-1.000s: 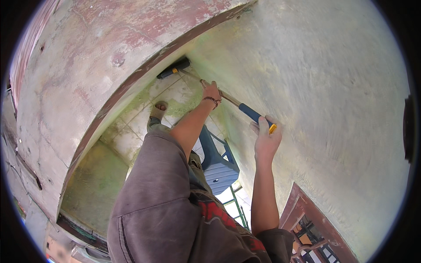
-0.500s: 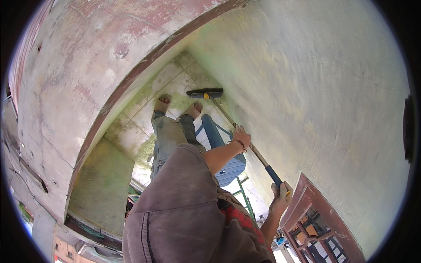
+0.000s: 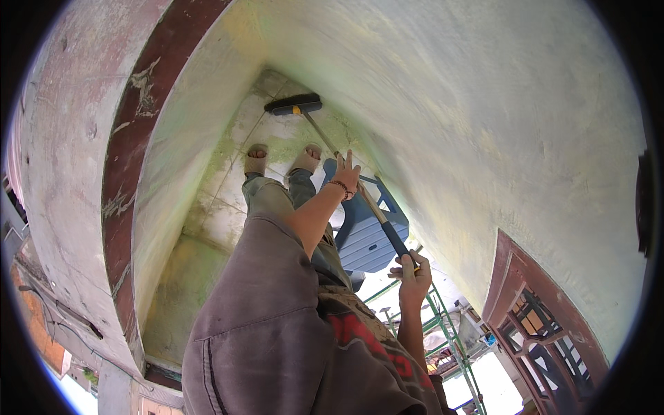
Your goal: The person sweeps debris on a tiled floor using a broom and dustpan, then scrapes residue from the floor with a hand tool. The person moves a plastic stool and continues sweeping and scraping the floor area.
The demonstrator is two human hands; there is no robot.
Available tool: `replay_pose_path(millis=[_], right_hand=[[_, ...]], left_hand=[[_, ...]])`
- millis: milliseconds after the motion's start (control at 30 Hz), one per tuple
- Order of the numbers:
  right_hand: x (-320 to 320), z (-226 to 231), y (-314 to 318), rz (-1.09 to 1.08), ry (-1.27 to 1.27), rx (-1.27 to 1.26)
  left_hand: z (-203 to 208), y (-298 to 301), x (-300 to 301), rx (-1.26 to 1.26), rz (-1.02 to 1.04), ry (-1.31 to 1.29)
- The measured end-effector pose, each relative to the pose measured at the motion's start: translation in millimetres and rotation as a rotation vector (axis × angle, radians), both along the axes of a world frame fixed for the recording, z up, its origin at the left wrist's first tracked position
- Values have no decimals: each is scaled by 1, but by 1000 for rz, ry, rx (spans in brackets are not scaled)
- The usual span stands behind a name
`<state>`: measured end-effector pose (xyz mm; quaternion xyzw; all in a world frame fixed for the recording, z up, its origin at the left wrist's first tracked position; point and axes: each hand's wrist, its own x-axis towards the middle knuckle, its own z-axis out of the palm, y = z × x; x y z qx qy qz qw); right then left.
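A push broom point(image 3: 293, 105) with a wide dark head, a yellow joint and a long metal handle lies with its head on the tiled floor point(image 3: 228, 173), near the far corner. My left hand point(image 3: 346, 178), a beaded bracelet at its wrist, is around the middle of the handle with some fingers stretched along it. Lower down, my right hand point(image 3: 413, 271) grips the dark sleeve at the handle's end. Under the handle stands a blue plastic chair point(image 3: 370, 245), partly hidden by my left arm.
My sandalled feet point(image 3: 256, 158) stand left of the chair. A stained, pale green wall point(image 3: 470, 138) rises along the right, with a brown-framed window point(image 3: 536, 332) in it. At the left runs a low wall with a dark red edge point(image 3: 131, 173). A green metal frame point(image 3: 449, 332) stands behind the chair.
The broom head has slid farther off and to the left, toward the corner. Both hands have moved left and forward with the handle. My view has shifted too.
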<state>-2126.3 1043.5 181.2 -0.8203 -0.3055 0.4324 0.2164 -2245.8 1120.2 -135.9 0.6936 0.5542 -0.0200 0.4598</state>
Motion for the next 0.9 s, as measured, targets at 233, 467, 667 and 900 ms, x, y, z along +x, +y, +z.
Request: replay_pose_path(millis=[233,467,667,900], right_hand=[[48,47,-49,-101,-123,-40],[31,81,-42,117,11,-329],[-59,-16,-24,667,-156,-213],[33,-20,-129,545,-139,-521]], left_hand=[[38,-41,89,-71,-28,-156],[80,-81,8,348,279,-152],[50,-95,-76,280,421,-187],[54,-170,2,-34,111,-170]])
